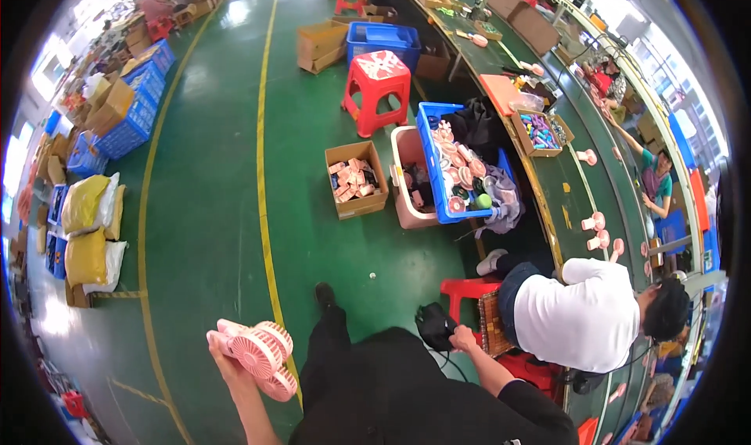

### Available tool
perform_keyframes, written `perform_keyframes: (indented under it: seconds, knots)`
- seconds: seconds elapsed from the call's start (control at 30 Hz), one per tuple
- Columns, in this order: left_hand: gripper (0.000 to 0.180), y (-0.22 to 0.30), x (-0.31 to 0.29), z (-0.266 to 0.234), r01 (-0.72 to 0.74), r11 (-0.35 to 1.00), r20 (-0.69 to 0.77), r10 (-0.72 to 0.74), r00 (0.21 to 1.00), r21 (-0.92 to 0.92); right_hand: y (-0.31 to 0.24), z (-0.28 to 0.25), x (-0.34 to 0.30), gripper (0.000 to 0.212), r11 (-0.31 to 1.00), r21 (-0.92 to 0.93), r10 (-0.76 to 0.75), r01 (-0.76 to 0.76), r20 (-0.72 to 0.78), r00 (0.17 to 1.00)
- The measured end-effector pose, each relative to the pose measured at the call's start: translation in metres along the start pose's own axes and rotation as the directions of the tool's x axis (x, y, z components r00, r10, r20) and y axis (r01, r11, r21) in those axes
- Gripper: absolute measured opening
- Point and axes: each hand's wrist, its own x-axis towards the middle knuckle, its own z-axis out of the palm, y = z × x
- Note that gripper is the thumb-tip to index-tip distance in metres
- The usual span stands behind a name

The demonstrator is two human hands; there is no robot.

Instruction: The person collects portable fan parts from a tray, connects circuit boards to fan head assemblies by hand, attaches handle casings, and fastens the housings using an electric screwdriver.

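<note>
My left hand (232,368) is closed around a bunch of pink handheld fans (256,354), held out over the green floor at the lower left. Their round grilles overlap, and the palm side of my fingers is hidden behind them. At the right of my body, my right hand (463,339) grips a black, soft-looking thing (435,324) whose exact kind I cannot make out. A thin dark cord hangs beneath it. Just beyond that hand stands a red stool (463,288) beside a seated co-worker in a white shirt (579,308).
Ahead are a cardboard box of pink parts (357,197), a blue crate of fan parts (438,208) over a pinkish bin (407,210), and a red stool (379,89). A long workbench (540,202) carrying pink fans runs along the right. Yellow sacks (84,257) lie at left.
</note>
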Motion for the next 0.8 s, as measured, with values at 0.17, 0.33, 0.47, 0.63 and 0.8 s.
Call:
perform_keyframes:
  seconds: [0.17,0.33,0.47,0.63,0.8]
  knots:
    - [0.065,0.049,0.133,0.061,0.150,0.984,-0.063,-0.144,0.987,0.094,-0.104,-0.013,0.004,0.020,0.991,0.130,0.007,-0.017,0.075,0.997]
    - [0.057,0.060,0.252,0.147,0.246,0.967,0.042,-0.249,0.968,0.066,-0.168,0.025,0.015,0.025,0.998,0.062,-0.009,-0.011,0.312,0.950]
    - [0.056,0.058,0.358,0.164,0.271,0.954,0.185,-0.292,0.938,0.130,-0.241,0.023,0.024,0.025,0.983,0.103,0.111,-0.154,0.338,0.935]
    - [0.057,0.080,0.468,0.196,0.202,0.965,0.024,-0.208,0.978,0.166,-0.313,0.014,0.074,0.021,0.965,0.158,0.149,-0.210,0.329,0.932]
    - [0.058,0.111,0.574,0.221,0.245,0.938,0.090,-0.274,0.958,0.244,-0.412,-0.062,0.119,0.017,0.932,0.204,0.202,-0.301,0.396,0.895]
